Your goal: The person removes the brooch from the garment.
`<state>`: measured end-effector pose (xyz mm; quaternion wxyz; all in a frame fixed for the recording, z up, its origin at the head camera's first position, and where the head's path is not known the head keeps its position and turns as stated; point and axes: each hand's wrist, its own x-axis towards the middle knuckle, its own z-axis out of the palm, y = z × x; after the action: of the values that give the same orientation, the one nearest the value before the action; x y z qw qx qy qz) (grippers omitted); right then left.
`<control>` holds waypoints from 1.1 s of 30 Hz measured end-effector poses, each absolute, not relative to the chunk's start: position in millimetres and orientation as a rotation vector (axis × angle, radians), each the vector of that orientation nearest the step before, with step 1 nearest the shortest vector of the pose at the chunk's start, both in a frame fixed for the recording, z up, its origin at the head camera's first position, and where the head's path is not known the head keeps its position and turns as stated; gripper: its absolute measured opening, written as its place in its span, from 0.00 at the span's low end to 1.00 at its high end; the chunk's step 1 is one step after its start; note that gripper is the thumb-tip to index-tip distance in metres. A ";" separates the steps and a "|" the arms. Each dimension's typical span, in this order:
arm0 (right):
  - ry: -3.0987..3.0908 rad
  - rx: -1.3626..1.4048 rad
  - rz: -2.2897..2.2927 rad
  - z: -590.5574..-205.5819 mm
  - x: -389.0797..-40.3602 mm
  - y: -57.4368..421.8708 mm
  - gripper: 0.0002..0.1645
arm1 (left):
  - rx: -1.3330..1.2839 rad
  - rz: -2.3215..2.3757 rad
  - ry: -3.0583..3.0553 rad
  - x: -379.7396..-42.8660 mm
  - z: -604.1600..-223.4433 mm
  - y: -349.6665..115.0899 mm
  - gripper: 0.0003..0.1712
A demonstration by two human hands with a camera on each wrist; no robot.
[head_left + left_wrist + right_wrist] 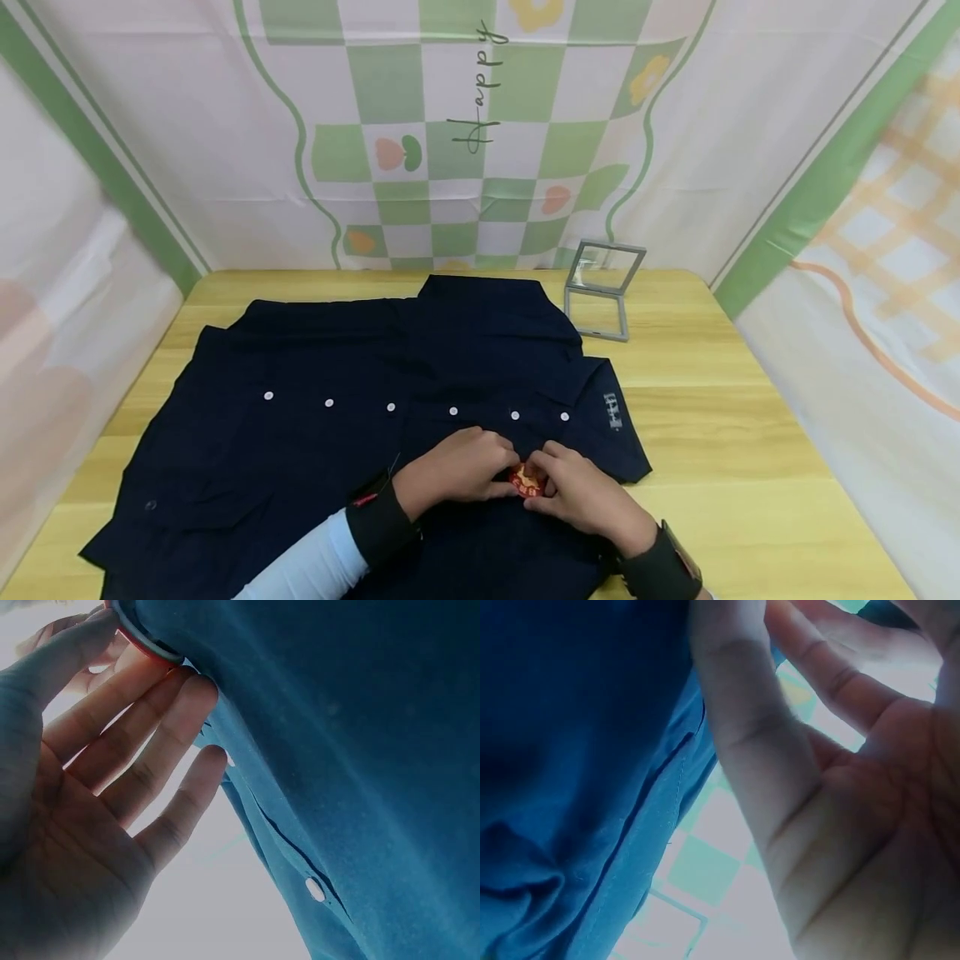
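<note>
A dark navy short-sleeved shirt [315,458] lies spread out, a row of white buttons running across it. On its chest, below the collar-end buttons, sits a round red badge [527,480] with a yellow-orange design. My left hand [468,463] pinches the badge's left edge between thumb and forefinger. In the left wrist view, the badge's curved rim [154,646] shows at the fingertips, the other fingers extended beside the cloth. From the right, my right hand [585,493] holds the opposite edge with thumb and fingers. The right wrist view has the palm and fingers [742,712]; the badge is hidden there.
A grey folding square mirror [596,290] stands opened on the wooden table [697,400], behind the shirt's collar. Patterned cloth curtains [480,200] hang along the back and both sides.
</note>
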<state>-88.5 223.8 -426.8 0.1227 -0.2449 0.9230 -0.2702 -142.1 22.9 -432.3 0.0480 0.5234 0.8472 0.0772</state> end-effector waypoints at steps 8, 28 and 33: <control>2.696 -0.714 -0.812 -429.2 -89.8 224.9 0.14 | 1.551 0.267 2.573 -143.9 -433.1 22.6 0.10; 2.623 -0.758 -0.888 -435.2 -95.3 230.0 0.08 | 1.534 0.313 2.546 -145.1 -434.5 24.3 0.07; 2.640 -0.771 -0.877 -436.2 -96.6 230.5 0.08 | 1.528 0.312 2.545 -146.3 -435.5 24.3 0.07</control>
<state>-96.6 230.5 -436.2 0.1270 -0.2648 0.9072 -0.3012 -146.3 24.3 -435.5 0.0783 0.5103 0.8501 0.1041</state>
